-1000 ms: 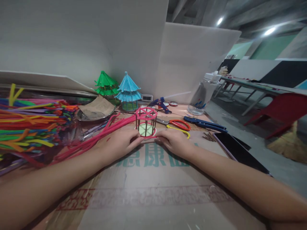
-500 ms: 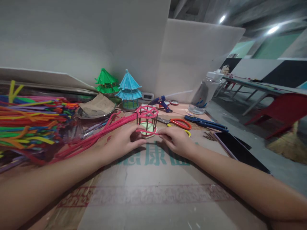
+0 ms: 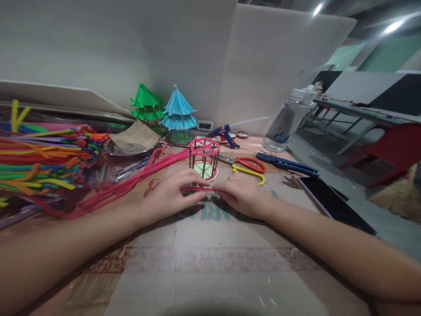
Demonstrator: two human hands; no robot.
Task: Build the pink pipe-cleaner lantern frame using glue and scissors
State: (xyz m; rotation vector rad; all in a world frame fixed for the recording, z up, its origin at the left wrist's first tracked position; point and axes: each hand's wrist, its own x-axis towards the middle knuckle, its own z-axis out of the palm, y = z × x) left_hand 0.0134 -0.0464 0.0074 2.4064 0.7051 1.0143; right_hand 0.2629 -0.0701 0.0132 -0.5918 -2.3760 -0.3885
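A short pink pipe cleaner point(image 3: 197, 189) stretches between my hands just above the work surface. My right hand point(image 3: 245, 193) pinches one end between thumb and fingertips. In the curl of my left hand point(image 3: 174, 188) lies the other end; its thumb and forefinger look slightly parted at the tips. Right behind the hands stands a small open frame point(image 3: 204, 147), with a pink six-sided top on thin brown posts over a pale green base ringed in pink. More long pink pipe cleaners point(image 3: 131, 191) lie beside my left hand and forearm.
A heap of coloured pipe cleaners point(image 3: 39, 162) fills the left. Green point(image 3: 147, 102) and blue point(image 3: 178, 114) roofed models stand behind, near a blue glue gun point(image 3: 225, 135). Scissors point(image 3: 250, 164), blue-handled pliers point(image 3: 286, 166), a clear bottle point(image 3: 286, 123) and a phone point(image 3: 335, 204) are on the right.
My hands have brought the pink pipe cleaner away from the frame, slightly toward me. The frame now stands apart behind them. The view has shifted a little.
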